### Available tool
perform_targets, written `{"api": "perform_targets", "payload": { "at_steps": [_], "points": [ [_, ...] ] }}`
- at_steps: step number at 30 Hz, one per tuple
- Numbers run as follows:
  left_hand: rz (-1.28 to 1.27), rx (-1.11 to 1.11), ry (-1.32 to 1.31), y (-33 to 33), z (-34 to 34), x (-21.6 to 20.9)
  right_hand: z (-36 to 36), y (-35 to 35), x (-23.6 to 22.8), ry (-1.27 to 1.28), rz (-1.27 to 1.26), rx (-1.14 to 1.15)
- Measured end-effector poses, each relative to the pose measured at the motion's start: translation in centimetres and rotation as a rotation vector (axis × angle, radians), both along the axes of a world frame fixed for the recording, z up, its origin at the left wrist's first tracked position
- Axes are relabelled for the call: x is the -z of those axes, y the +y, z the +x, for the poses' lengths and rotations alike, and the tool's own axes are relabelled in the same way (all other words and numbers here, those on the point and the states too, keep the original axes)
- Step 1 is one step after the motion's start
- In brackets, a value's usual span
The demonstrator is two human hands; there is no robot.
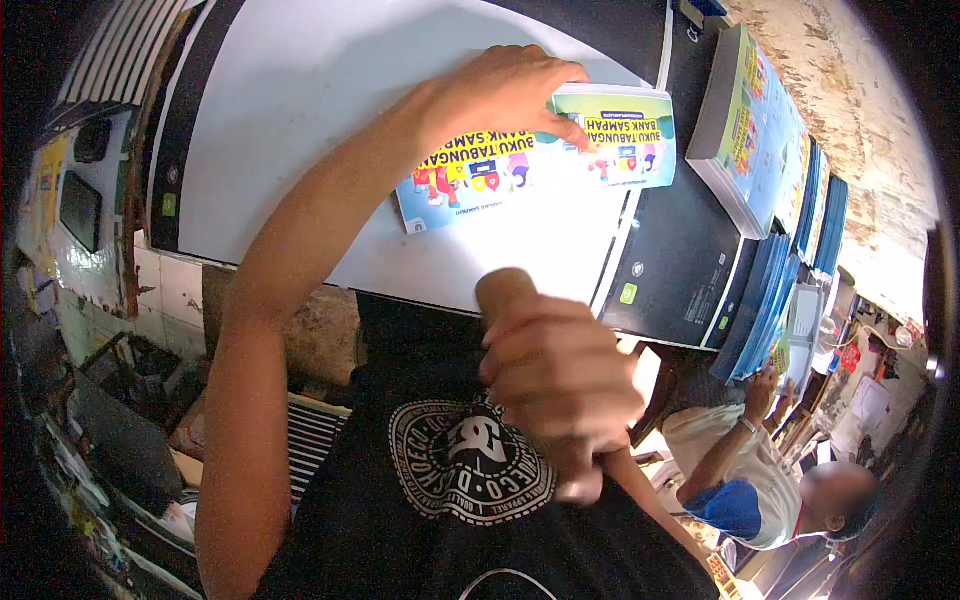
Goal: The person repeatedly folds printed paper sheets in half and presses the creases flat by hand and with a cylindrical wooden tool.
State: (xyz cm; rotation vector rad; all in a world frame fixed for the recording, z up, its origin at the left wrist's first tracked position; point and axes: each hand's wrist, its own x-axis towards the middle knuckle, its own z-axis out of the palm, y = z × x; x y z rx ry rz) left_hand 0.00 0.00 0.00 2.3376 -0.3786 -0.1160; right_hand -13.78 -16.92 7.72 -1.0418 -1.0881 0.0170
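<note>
A white-topped table (290, 120) with black borders spans the view. One co-worker (740, 455) sits or stands at the lower right, both hands at work. One dark bin (130, 390) is at the lower left, its contents too dim to tell. Along the right edge stand several booklet stacks (745, 130), too crowded to count. Two bright booklet piles (630, 140) lie side by side on the white top. The left hand (505, 95), half curled, touches the right-hand pile, thumb on its cover; whether it grips or presses, I cannot tell. The right hand (560, 375), blurred, is closed round one brown handle (503, 292).
</note>
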Motion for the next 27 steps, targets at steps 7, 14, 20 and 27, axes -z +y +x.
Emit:
{"api": "perform_targets", "payload": {
  "at_steps": [7, 14, 20, 27],
  "points": [
    [-0.014, 0.038, 0.006, -0.1, 0.9, -0.8, -0.8, 3.0, -2.4, -0.041, 0.237, 0.113],
    [0.202, -0.063, -0.233, -0.5, -1.1, -1.8, 3.5, -10.4, 0.2, 0.138, -0.168, 0.953],
    [0.516, -0.090, -0.397, -4.7, -6.4, -4.1, 8.3, -22.4, 2.4, 0.574, -0.045, 1.402],
    [0.448, -0.050, -0.223, -5.8, -7.7, -2.0, 9.1, -26.7, 5.8, 0.642, -0.098, 1.484]
  ]
}}
